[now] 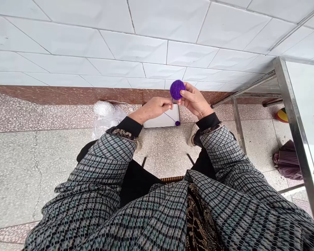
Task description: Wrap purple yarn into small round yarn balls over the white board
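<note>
A round ball of purple yarn (177, 89) is gripped in my right hand (195, 100), with the thumb pressed on its lower side. Just left of the ball, my left hand (155, 108) pinches the purple strand (172, 101) that hangs from it. Below both hands, a shallow white box (157, 122) with a dark rim rests on the floor. A smaller purple yarn ball (177, 123) lies in its near right corner, with a strand stretching from it up to the left. My left hand hides part of the box.
White yarn (103, 108) in a clear plastic bag (99, 127) sits on the floor left of the box. A tiled wall (151, 48) rises ahead. To the right stands a metal-framed table (290, 115), with a folded purple umbrella-like item (288, 160) beneath it.
</note>
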Available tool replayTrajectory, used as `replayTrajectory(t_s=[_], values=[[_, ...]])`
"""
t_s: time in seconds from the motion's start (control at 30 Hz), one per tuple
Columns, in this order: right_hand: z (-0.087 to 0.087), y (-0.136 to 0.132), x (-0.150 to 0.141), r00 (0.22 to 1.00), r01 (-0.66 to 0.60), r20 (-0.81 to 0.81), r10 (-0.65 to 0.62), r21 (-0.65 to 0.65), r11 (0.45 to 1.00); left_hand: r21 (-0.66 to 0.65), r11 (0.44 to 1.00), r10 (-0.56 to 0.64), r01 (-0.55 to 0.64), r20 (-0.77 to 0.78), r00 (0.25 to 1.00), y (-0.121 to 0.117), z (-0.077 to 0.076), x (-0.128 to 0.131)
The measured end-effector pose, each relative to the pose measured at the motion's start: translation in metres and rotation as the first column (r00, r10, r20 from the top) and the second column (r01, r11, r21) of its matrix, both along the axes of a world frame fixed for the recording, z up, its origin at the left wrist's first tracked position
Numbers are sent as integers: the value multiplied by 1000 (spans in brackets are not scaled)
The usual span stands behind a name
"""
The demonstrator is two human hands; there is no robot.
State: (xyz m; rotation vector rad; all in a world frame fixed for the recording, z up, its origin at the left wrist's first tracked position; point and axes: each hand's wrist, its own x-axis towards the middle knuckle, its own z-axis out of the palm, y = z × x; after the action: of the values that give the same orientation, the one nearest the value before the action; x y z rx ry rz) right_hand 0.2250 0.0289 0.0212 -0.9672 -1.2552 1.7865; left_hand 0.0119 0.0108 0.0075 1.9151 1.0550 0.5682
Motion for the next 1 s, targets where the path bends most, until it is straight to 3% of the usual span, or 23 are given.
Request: replayTrajectory(t_s=[0.07,0.13,0.3,0.43,0.5,0.57,0.63,0.7,0.8,0.9,1.0], values=[[-2,2,-2,984,117,133,-119,21,993,-30,990,-141,141,-19,990,-3,1,3],[-4,3,-4,944,159,284,-166,46,986,-39,978,-208,207,-27,978,-4,5,1],[2,-2,-8,830,33,556,-39,20,999,-8,993,-116,116,-32,993,0,16,-13],[10,-9,-6,832,-233,488,262,-122,965,16,1000,17,-17,-20,1000,3,22,-24],[13,-11,-4,838,-377,364,407,-152,913,15,998,59,-59,0,998,5,22,-27],[15,-12,-2,870,-441,196,453,-106,891,6,995,103,-103,22,994,7,20,-28],[17,-11,0,934,-353,48,354,-18,935,-3,989,145,-145,38,989,8,17,-26],[18,-7,0,991,-128,-17,129,50,990,-13,992,128,-128,31,991,7,14,-23],[14,0,-2,983,163,78,-168,72,984,-52,997,-53,53,-4,999,3,15,-17],[5,2,-7,936,196,292,-198,35,980,-90,974,-212,210,-11,977,0,20,-14],[2,-2,-12,881,84,467,-73,-3,996,-81,978,-194,193,-4,981,0,26,-18]])
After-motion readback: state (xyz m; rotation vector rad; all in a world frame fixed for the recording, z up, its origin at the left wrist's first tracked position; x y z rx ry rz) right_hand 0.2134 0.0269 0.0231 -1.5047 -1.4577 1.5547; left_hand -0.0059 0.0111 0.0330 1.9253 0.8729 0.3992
